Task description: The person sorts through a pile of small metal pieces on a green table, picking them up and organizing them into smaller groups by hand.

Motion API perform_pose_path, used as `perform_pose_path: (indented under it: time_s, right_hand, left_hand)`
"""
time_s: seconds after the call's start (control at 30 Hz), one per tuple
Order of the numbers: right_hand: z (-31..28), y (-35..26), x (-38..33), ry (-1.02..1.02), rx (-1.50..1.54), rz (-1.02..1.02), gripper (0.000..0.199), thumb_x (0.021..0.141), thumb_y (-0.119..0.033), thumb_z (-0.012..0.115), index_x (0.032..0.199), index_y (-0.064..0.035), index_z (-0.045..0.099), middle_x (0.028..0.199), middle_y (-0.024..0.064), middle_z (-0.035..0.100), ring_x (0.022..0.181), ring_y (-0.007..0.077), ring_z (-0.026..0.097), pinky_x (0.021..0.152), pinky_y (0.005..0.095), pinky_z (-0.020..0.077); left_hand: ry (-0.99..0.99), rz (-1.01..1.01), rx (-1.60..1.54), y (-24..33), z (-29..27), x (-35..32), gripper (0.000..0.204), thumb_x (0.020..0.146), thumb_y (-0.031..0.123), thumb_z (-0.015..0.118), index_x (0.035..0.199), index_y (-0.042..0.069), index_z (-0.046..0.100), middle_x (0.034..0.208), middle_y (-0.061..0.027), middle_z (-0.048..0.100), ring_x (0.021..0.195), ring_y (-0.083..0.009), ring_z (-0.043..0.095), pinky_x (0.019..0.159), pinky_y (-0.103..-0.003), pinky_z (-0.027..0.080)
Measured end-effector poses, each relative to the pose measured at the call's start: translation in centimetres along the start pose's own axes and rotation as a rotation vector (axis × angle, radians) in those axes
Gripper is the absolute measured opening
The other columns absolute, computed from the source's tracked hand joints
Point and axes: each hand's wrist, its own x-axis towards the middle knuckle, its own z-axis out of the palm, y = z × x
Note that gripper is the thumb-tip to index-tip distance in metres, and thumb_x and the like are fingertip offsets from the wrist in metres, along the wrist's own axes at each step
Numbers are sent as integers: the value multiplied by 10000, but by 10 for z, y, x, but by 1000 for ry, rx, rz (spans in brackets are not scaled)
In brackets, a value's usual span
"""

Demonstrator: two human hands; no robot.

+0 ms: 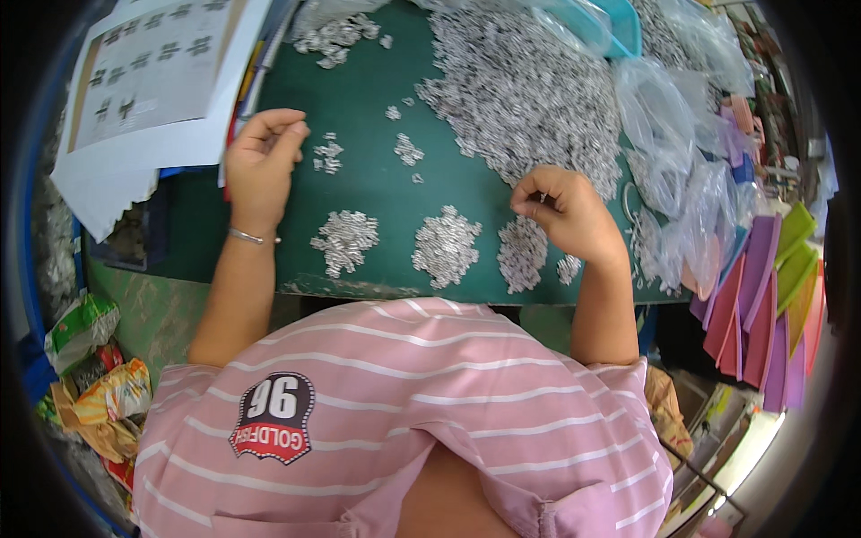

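Fingers [289,134] of left hand [262,166] pinched, contents too small to tell; right hand [560,211] curled at big pile of small silver pieces [520,90]; green desk [377,188] beneath.

The table [377,193] is dark green, strewn with silvery-grey small metal pieces [520,90] in one broad heap and several little piles. The shirt [404,386] is pink with thin white stripes and a black, red and white patch. The paper sheets [157,67] are white with dark marks. The bags [668,134] are clear; the tub [619,22] is turquoise.
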Motion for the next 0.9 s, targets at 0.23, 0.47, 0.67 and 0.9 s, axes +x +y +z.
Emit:
perform_pose_path:
  time_s: [0.23, 0.47, 0.67, 0.9]
  right_hand:
    - [-7, 17, -26, -86, -147, -27, 120, 731, 33, 623, 841, 9, 664, 792, 138, 618, 764, 310, 611, 673, 377, 488]
    - [11, 0, -5, -17, -444, -80, 147, 736, 29, 572, 845, -24, 655, 835, 142, 607, 787, 347, 598, 696, 410, 495]
    - [51, -36, 55, 202, -365, -535, 362, 661, 78, 568, 1008, -12, 620, 1070, 117, 581, 964, 305, 563, 810, 370, 491]
    - [53, -21, 68, 260, -233, -436, 238, 713, 68, 581, 931, -10, 636, 958, 125, 599, 873, 321, 594, 756, 382, 502]
  left_hand:
    - [-22, 18, 41, 4, 3, 1, 136, 856, 23, 621, 989, -2, 634, 810, -11, 621, 619, -37, 476, 535, -163, 355]
    - [11, 8, 23, 4, 4, -1, 122, 843, 37, 638, 962, 15, 636, 802, -16, 634, 598, -35, 490, 521, -157, 356]
    - [-10, 33, 4, 10, 7, 0, 116, 843, 19, 636, 958, 4, 634, 800, -14, 633, 597, -31, 496, 516, -158, 364]
    - [5, 15, 6, 9, 5, -1, 115, 848, 24, 625, 962, 4, 635, 804, -15, 638, 602, -32, 498, 518, -156, 366]
